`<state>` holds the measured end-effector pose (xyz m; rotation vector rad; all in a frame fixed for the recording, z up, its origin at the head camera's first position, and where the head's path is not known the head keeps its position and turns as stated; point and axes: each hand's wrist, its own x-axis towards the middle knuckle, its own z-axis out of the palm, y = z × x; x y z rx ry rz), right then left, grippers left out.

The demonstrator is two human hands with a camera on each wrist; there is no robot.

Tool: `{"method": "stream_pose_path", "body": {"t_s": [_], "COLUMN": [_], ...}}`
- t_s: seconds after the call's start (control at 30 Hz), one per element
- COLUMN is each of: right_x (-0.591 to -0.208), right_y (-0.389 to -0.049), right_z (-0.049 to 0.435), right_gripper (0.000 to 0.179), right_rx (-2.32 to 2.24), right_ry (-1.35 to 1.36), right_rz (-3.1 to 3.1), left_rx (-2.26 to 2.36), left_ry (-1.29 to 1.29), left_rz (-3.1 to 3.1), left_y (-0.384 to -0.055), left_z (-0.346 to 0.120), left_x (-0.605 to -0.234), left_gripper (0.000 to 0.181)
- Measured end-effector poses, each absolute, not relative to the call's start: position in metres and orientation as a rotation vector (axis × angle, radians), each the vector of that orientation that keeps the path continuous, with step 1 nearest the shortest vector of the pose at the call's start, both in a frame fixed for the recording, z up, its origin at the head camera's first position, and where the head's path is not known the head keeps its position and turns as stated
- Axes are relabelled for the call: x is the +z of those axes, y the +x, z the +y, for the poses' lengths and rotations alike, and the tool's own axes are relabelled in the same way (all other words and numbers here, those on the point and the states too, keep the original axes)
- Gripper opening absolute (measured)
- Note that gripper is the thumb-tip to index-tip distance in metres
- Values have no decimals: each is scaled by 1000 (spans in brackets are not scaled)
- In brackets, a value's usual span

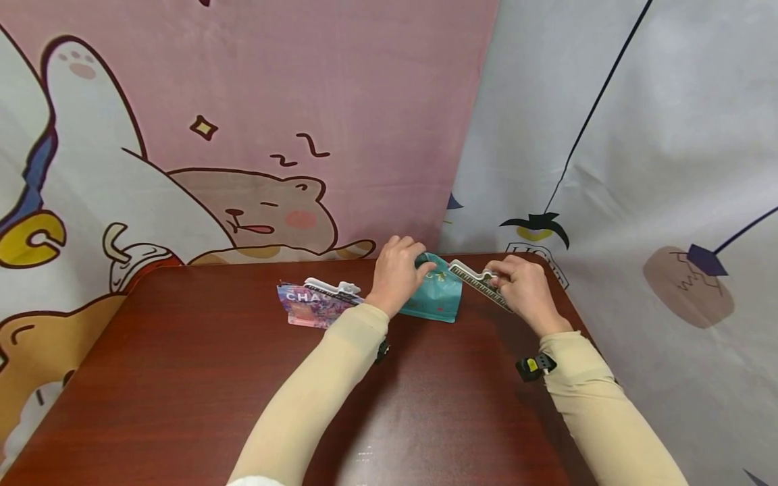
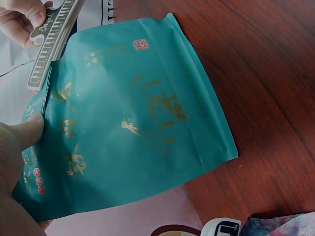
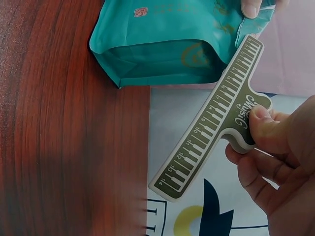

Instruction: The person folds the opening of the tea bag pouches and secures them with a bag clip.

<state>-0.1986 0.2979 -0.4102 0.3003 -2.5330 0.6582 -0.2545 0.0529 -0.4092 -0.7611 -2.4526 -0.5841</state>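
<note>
A teal foil bag (image 1: 434, 297) with gold writing stands on the table, its top edge folded over. My left hand (image 1: 398, 273) pinches that folded top between thumb and fingers; the thumb (image 2: 30, 130) shows in the left wrist view. My right hand (image 1: 525, 290) grips the handle of a long clip (image 3: 209, 123) with a piano-key pattern and the word Music on it. The clip's far end meets the top edge of the bag beside the left fingers. Whether its jaws have the fold between them, I cannot tell.
Left of the teal bag, a pink and purple bag (image 1: 310, 307) lies on the brown table (image 1: 243, 391), with a white clip (image 1: 331, 289) across its top. Behind the table's back edge hangs a printed cloth (image 1: 365, 121); another stretch (image 1: 668, 169) covers the right side.
</note>
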Motion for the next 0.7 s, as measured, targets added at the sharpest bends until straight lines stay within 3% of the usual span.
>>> {"method": "stream_pose_path", "body": {"t_s": [0.7], "right_x": [-410], "right_y": [-201], "right_z": [295], "right_gripper": [21], "right_rx": [684], "right_ry": [272], "right_rz": [-2547], "left_rx": [-575], "left_ry": [-753], "left_rz": [-2452], "left_y": [-254], "left_z": [54], "left_x": [-409], "left_gripper": [27]}}
